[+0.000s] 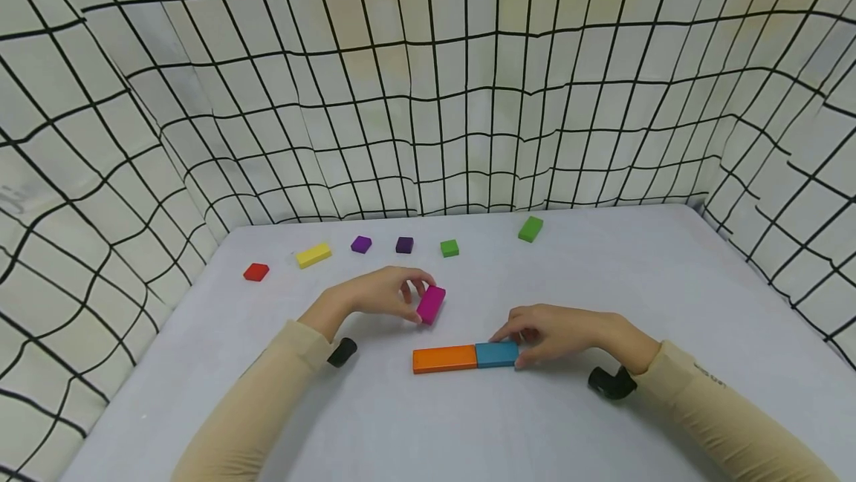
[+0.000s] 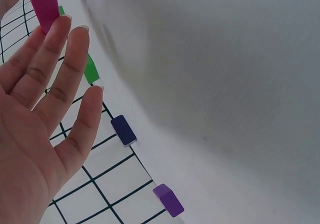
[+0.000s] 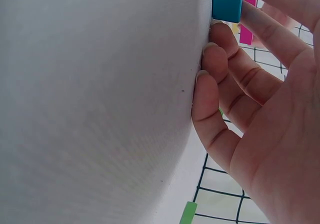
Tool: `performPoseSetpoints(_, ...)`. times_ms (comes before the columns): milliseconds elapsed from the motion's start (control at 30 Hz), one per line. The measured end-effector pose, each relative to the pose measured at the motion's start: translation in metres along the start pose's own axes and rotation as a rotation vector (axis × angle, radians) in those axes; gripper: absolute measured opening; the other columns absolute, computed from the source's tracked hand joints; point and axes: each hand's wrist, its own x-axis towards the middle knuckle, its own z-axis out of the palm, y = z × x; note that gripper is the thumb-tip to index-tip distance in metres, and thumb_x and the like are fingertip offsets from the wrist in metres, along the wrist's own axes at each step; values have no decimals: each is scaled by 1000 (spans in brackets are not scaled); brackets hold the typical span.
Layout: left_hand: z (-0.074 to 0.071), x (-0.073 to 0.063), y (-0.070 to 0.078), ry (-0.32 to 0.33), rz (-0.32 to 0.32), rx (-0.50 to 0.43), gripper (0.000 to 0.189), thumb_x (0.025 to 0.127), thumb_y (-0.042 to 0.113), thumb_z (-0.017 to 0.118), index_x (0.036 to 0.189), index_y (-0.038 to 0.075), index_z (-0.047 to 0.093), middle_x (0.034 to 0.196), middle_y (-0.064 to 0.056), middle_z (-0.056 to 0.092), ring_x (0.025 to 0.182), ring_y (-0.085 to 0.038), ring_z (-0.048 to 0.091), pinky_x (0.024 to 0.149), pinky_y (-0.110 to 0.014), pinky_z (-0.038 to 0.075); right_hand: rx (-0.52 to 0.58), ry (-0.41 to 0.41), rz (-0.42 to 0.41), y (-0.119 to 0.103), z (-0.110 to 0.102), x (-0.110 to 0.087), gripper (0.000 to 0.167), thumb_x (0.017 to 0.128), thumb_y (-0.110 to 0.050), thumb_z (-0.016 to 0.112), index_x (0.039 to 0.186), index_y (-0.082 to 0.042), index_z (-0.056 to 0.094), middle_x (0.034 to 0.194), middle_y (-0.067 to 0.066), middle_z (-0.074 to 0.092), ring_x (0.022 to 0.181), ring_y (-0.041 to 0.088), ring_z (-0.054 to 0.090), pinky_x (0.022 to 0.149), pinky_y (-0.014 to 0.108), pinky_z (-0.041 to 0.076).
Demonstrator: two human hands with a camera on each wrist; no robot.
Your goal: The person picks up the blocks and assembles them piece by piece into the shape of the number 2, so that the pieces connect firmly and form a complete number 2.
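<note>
My left hand (image 1: 384,292) pinches a magenta block (image 1: 431,305) between thumb and fingertips, tilted, over the middle of the table. In the left wrist view the magenta block (image 2: 45,4) shows at the top, with the little finger standing away from it. My right hand (image 1: 551,332) grips the right end of a blue block (image 1: 497,354), thumb on the near side and fingers on the far side. That blue block lies end to end with a longer orange block (image 1: 444,359), forming one straight row. The right wrist view shows the blue block (image 3: 226,3) by the fingertips.
Along the back of the white table (image 1: 374,422) lie a red block (image 1: 256,272), a yellow block (image 1: 313,255), a purple block (image 1: 361,244), a dark purple block (image 1: 404,245) and two green blocks (image 1: 449,248). A white wall with black netting (image 1: 461,111) encloses the table's back and sides.
</note>
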Motion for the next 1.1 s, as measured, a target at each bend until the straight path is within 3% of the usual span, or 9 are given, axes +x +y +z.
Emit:
performPoseSetpoints(700,11,-4,6,-56,-25,25,57,83,20,87,134,23,62,115,6,63,100,-14,59,84,-32,53,-5,1,0,1,0,1,40,93,-27,77,131,-17,70,97,-12,57,90,9,51,76,25,47)
performPoseSetpoints(1100,14,-5,6,-69,-14,28,55,83,21,87,131,21,62,113,6,63,102,-16,57,86,-34,52,-16,-1,-12,3,2,1,40,94,-29,77,131,-18,70,96,-12,56,89,9,51,75,24,47)
